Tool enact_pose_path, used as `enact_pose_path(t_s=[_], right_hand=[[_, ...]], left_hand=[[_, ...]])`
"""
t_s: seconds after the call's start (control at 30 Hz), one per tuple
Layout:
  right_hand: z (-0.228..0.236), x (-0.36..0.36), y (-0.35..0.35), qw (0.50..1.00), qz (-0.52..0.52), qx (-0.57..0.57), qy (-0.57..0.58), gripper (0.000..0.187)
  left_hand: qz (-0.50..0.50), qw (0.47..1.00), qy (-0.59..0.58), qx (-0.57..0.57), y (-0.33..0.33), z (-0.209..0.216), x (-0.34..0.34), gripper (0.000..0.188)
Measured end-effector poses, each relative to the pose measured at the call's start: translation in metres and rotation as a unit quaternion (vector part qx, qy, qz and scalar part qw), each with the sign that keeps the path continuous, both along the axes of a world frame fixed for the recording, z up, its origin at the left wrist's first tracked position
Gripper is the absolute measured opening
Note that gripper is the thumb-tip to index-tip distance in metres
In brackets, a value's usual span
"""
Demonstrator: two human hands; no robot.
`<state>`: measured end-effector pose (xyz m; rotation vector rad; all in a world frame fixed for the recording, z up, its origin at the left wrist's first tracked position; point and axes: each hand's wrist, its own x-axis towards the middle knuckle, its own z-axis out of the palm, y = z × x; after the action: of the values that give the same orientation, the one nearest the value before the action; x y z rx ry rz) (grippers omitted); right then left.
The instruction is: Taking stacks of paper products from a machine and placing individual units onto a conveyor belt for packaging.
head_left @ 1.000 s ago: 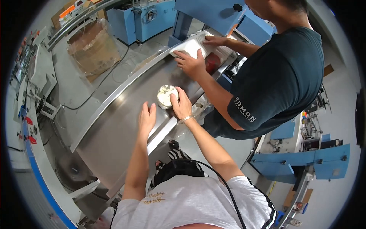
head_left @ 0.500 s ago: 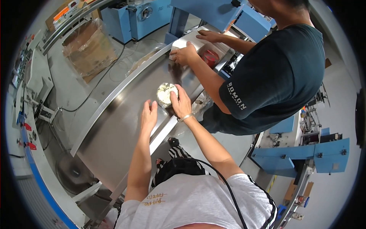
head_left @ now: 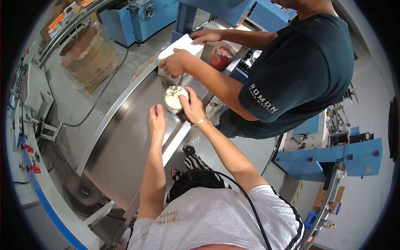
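A round clear container (head_left: 173,100) filled with creamy-white pieces is in my right hand (head_left: 192,106), the thumb lying over its top and the fingers along its right side. It is over the metal table (head_left: 118,156); whether its base touches the surface I cannot tell. To the left of the container my left hand (head_left: 157,121) is open and apart from it, fingers stretched forward. Beyond it, a co-worker's two hands hold a white block-like stack or box (head_left: 183,46) on the table. A red round package in clear wrap (head_left: 221,58) lies beside that.
The co-worker (head_left: 291,79) in a dark T-shirt leans in from the right. A raised metal rim (head_left: 109,114) edges the table's far side. On the floor beyond stands a plastic-covered cardboard box (head_left: 89,58). Blue machines (head_left: 154,18) stand at the back, more at right.
The container and my right hand have shifted slightly left. My left hand stays open beside it. The co-worker's hands have brought the white block left and nearer, leaving the red package more exposed.
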<state>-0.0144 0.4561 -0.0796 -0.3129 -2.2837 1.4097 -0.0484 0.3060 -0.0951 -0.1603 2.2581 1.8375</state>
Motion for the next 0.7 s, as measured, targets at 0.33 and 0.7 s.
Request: enact_pose_path(t_s=[0.33, 0.7], right_hand=[[-0.012, -0.011, 0.028, 0.993, 0.08, 0.004, -0.086, 0.046], [0.137, -0.152, 0.077, 0.609, 0.389, 0.675, 0.15, 0.018]], left_hand=[[0.107, 0.993, 0.039, 0.026, -0.015, -0.007, -0.024, 0.063], [0.094, 0.963, -0.089, 0.234, 0.014, 0.034, -0.074, 0.052]])
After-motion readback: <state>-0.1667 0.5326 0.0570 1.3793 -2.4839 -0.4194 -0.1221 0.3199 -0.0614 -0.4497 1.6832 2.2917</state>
